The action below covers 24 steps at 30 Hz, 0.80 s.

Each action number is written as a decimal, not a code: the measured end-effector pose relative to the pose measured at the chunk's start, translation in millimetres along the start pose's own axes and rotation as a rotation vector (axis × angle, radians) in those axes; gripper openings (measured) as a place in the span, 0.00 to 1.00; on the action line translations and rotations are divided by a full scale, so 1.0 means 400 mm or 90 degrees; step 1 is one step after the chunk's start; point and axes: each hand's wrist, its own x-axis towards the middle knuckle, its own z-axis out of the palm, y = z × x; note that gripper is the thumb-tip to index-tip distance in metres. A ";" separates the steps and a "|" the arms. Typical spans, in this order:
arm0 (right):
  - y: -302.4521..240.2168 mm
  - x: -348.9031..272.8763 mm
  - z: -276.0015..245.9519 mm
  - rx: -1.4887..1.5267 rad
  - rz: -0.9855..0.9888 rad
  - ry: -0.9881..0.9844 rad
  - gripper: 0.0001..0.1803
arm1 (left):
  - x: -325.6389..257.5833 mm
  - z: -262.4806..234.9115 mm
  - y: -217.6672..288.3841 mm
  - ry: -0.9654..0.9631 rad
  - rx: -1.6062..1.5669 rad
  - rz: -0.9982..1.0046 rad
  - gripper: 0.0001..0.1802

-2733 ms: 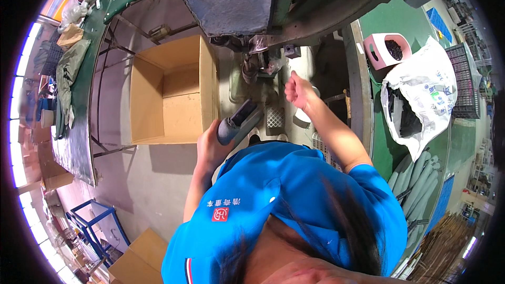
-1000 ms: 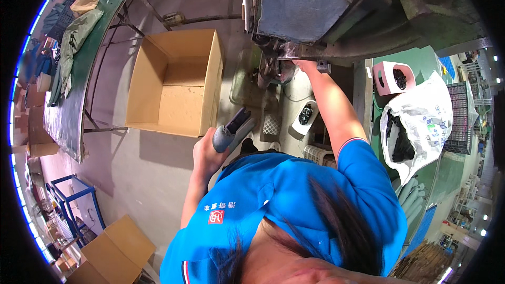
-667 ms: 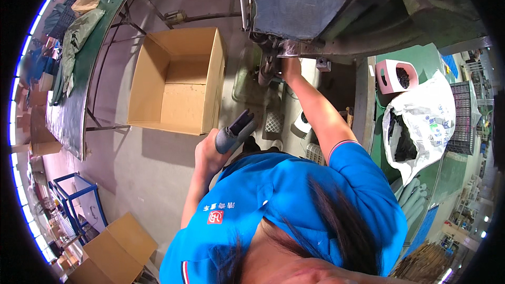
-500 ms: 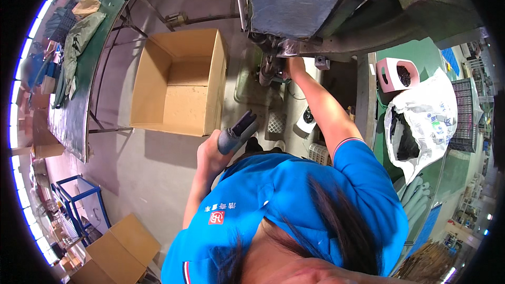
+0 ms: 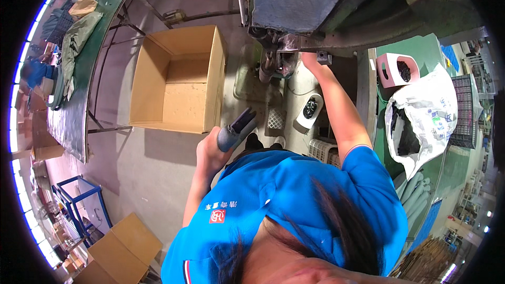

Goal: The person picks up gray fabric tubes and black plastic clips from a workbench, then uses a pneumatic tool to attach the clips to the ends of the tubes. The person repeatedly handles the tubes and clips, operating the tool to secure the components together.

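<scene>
The left hand (image 5: 211, 150) is closed around a grey cylindrical part (image 5: 236, 129), which has a darker, split end that points up and to the right, toward the machine. The part is held in the air above the concrete floor (image 5: 137, 168), just beside the near corner of an open cardboard box (image 5: 179, 79). The right hand (image 5: 310, 60) is stretched far forward and reaches the underside of a heavy metal machine (image 5: 300, 0), where it touches a small dark fitting (image 5: 323, 58); the fingers are partly hidden there, so I cannot tell if they are gripping or only pressing. Under the machine stands a small white container (image 5: 309, 110) with dark pieces inside. To the right, on a green surface (image 5: 421, 47), there are a pink box (image 5: 397, 68) and a white plastic bag (image 5: 421, 115) with dark content.
</scene>
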 end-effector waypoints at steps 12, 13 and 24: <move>-0.528 -0.199 -0.453 0.635 0.218 -0.436 0.28 | 0.056 0.029 0.078 -0.091 0.023 0.110 0.19; -0.533 -0.202 -0.463 0.629 0.201 -0.410 0.30 | 0.060 0.031 0.088 -0.096 0.028 0.135 0.19; -0.616 -0.226 -0.485 0.881 0.337 -0.334 0.35 | 0.079 0.076 0.153 -0.165 0.107 0.322 0.22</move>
